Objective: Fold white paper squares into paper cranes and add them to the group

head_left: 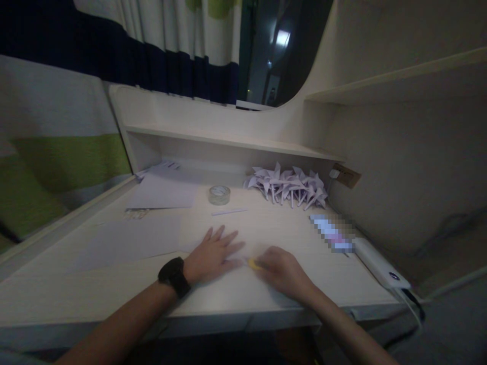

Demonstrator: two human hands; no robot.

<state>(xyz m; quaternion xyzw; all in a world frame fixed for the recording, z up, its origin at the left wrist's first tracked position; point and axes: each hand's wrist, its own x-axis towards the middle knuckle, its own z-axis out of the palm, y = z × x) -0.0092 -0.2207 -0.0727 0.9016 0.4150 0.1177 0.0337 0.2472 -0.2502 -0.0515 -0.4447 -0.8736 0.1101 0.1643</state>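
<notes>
My left hand (213, 254), with a black watch (174, 277) on the wrist, lies flat on the desk with its fingers spread. A pale sheet edge shows beside it; what lies under the palm is hidden. My right hand (279, 268) is closed around a small yellow tool (253, 263), its pale tip pointing at my left thumb. Blur hides the tool's exact kind. Just beyond my hands lies a thin white paper stick (230, 211), with a roll of clear tape (219, 194) behind it.
White paper pinwheels (287, 185) are heaped at the back right. Paper sheets (163, 190) lie at the left. A lit phone (332, 233) and a white power bank (380, 263) with cables sit on the right. A low shelf (228, 139) overhangs the desk's back.
</notes>
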